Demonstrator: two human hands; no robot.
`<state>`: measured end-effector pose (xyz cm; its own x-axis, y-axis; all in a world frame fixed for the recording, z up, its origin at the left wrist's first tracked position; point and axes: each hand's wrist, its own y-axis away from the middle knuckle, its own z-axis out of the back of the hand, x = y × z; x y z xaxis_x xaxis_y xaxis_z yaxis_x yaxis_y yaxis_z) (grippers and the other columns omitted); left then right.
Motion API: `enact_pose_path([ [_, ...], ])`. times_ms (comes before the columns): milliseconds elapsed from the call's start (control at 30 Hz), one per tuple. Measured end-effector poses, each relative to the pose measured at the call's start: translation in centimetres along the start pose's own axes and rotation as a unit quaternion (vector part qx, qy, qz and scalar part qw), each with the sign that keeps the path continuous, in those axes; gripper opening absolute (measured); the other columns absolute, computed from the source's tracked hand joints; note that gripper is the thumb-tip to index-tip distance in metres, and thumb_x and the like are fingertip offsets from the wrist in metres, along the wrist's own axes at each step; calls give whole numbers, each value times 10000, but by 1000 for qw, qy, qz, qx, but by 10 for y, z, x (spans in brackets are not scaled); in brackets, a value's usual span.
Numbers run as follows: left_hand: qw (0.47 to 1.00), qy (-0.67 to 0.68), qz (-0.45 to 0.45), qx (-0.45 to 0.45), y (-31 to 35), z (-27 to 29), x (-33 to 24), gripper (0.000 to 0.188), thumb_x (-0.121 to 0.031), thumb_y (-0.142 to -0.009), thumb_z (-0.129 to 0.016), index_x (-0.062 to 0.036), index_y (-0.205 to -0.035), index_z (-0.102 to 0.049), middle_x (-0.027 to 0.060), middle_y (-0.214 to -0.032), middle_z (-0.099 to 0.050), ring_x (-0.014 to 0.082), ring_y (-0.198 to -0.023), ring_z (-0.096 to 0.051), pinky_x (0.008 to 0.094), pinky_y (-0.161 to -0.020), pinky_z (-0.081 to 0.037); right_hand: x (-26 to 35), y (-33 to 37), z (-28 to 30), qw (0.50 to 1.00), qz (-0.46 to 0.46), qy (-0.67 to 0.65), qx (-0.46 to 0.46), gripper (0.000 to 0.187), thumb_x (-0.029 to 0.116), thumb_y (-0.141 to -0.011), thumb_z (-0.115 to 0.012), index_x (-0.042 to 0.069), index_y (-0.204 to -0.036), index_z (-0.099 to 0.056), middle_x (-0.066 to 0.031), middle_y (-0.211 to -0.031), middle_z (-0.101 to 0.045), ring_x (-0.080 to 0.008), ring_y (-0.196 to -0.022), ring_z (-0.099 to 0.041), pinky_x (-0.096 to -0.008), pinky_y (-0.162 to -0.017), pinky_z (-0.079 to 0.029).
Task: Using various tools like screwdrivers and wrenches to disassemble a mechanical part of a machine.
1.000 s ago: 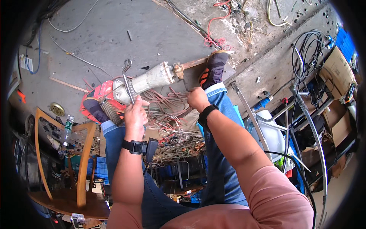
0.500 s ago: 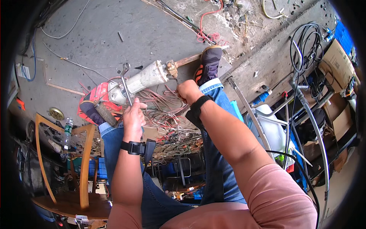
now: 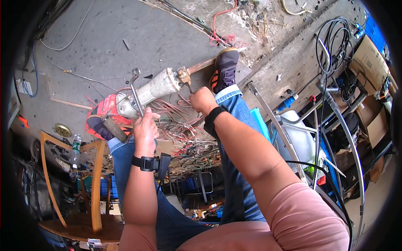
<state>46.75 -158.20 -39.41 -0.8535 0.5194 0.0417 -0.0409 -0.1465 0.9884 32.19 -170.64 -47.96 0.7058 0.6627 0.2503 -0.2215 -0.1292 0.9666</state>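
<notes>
A demolition hammer with a pale grey barrel (image 3: 157, 90) and red rear housing (image 3: 108, 104) lies across the floor between my shoes. From its rusty collar (image 3: 183, 75) a flat chisel (image 3: 202, 66) runs under or behind my right shoe (image 3: 226, 69). My left hand (image 3: 145, 129) is closed on a long steel wrench (image 3: 136, 95), its ring end pointing up beside the barrel. Just below the collar, my right hand (image 3: 202, 101) is curled into a fist round a thin dark metal rod (image 3: 190, 88). A coil spring (image 3: 114, 127) sits near my left shoe (image 3: 100, 125).
Tangled reddish cables (image 3: 178, 113) lie below the hammer. A wooden chair (image 3: 98, 184) and a plastic bottle (image 3: 76, 152) are at left. On the right stand a metal frame (image 3: 276, 125), a white container (image 3: 299, 136), coiled black cable (image 3: 331, 46) and cardboard (image 3: 370, 62).
The whole view has shifted slightly, with the hammer appearing a little farther left. Both hands keep their grips; the right fist and rod stay near the collar.
</notes>
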Motion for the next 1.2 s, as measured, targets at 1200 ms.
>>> enact_pose_path([
  [1200, 1000, -5, -5, -20, -3, 1, 5, 368, -375, -879, -497, -48, -715, -537, -91, -472, -249, 27, -354, -229, 205, -321, -174, 3, -36, 57, 987, 31, -52, 149, 200, 81, -708, -487, 50, -767, -676, -116, -676, -638, -202, -593, -606, -359, -536, -450],
])
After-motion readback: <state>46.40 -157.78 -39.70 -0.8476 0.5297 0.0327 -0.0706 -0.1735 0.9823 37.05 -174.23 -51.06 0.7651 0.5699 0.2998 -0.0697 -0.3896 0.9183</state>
